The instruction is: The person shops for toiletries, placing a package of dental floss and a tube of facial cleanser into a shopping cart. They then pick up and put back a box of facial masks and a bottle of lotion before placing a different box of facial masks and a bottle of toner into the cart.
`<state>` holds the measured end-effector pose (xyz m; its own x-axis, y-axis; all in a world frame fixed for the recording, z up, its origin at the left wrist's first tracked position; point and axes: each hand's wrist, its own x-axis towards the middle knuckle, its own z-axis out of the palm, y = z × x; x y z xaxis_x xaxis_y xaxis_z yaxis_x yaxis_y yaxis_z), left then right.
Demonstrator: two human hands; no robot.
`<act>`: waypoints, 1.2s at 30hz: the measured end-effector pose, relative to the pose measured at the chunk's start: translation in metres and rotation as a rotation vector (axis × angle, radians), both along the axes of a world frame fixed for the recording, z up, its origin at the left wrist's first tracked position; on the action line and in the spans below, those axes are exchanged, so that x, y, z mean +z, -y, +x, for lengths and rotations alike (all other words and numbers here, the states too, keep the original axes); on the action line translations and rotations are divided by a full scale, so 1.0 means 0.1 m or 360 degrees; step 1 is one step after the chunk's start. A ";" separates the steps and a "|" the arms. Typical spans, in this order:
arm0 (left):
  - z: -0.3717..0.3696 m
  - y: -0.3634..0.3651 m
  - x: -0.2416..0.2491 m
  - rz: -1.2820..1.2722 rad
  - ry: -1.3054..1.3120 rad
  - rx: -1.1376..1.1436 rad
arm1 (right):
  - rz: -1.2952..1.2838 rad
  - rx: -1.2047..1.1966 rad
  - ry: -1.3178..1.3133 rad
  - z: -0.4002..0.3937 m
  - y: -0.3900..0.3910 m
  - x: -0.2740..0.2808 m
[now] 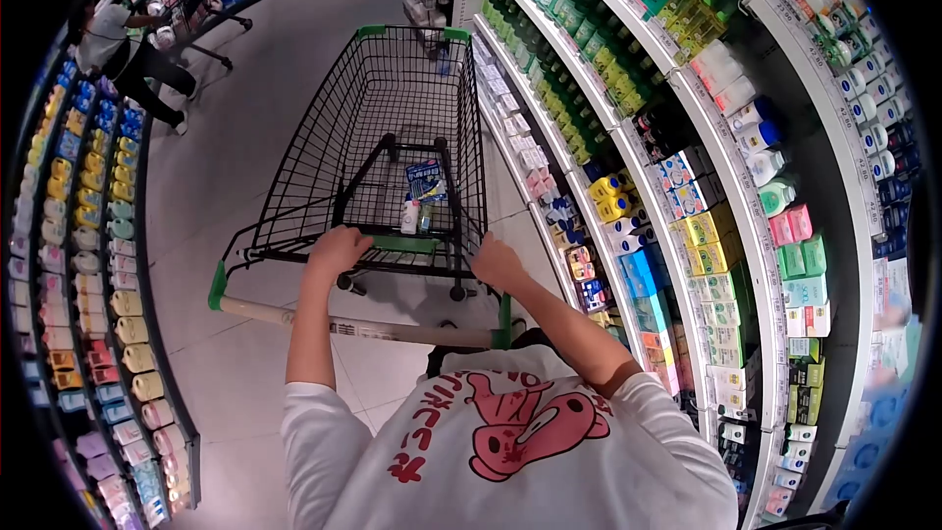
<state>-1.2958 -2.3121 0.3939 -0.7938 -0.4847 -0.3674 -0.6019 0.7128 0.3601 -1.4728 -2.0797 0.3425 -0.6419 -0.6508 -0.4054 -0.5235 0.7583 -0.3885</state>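
Observation:
A black wire shopping cart (392,108) with green corner pieces stands in front of me. My left hand (339,249) is closed over the cart's near rim, beside the green strip. On the right near corner of the basket, my right hand (497,263) is closed too. The pale push handle (363,326) runs below both hands, nearer my body. Inside the cart, near its close end, lie a dark blue packet (426,183), a white bottle (409,214) and a small yellow-green item (425,219).
Shelves of bottles and boxes (677,226) curve along the right, close to the cart. Another shelf (93,265) lines the left. A person (123,54) stands at the upper left beside another cart (201,29). Tiled floor (211,186) lies between.

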 end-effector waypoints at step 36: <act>-0.59 0.14 -1.45 0.0795 0.0536 0.0805 | -0.0311 0.1251 0.0050 -1.06 2.13 -0.74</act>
